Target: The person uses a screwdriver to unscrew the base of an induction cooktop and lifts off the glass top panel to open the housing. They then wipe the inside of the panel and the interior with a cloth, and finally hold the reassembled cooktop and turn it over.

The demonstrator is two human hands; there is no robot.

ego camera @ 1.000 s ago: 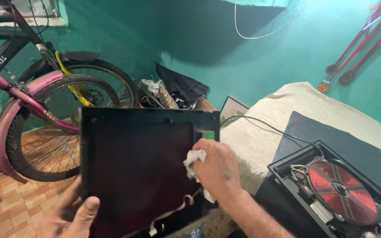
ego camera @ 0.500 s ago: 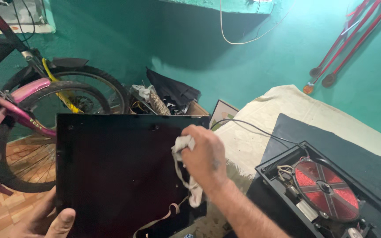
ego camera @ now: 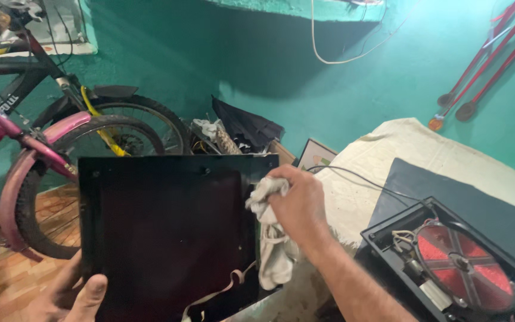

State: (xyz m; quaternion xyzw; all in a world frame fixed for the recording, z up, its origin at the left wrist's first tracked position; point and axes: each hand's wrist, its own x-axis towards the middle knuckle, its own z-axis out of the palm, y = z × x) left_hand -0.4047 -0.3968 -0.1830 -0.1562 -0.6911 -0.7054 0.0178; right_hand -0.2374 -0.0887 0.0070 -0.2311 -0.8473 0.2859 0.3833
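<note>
Across the lower left and centre of the frame stands a black glass panel [ego camera: 168,232], held upright facing the camera, roughly square with its top edge level. Both hands meet it from opposite sides: the left hand [ego camera: 70,295] grips the bottom left corner, thumb curled over the front face, while the right hand [ego camera: 296,206] is closed around a crumpled white cloth [ego camera: 269,238], pressing it against the panel's upper right edge. An opened cooktop base [ego camera: 454,268] with a red coil lies at lower right.
</note>
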